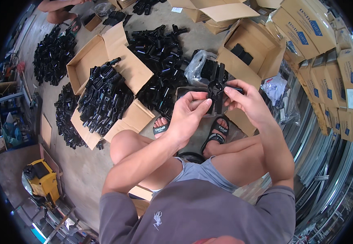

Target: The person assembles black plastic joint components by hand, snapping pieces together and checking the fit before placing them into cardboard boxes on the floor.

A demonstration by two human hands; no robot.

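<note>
My left hand [188, 118] and my right hand [250, 104] meet in front of me around a long black part [216, 86], plastic-looking, with several prongs or arms. The left thumb and fingers pinch its near left side. My right fingers close on its right side, where a short dark rod-like piece sticks out; whether that piece is separate I cannot tell. Just beyond the hands lie a clear plastic bag [199, 67] and more dark parts. An open carton [229, 67] with a few flat black pieces inside stands to the far right of the hands.
A heap of black parts [105, 97] fills an opened carton [144, 73] on my left, with loose piles [54, 55] around it. Stacked cartons [327, 81] and metal profiles [323, 171] line the right. A yellow machine [44, 179] stands lower left. Another person [58, 12] sits far left.
</note>
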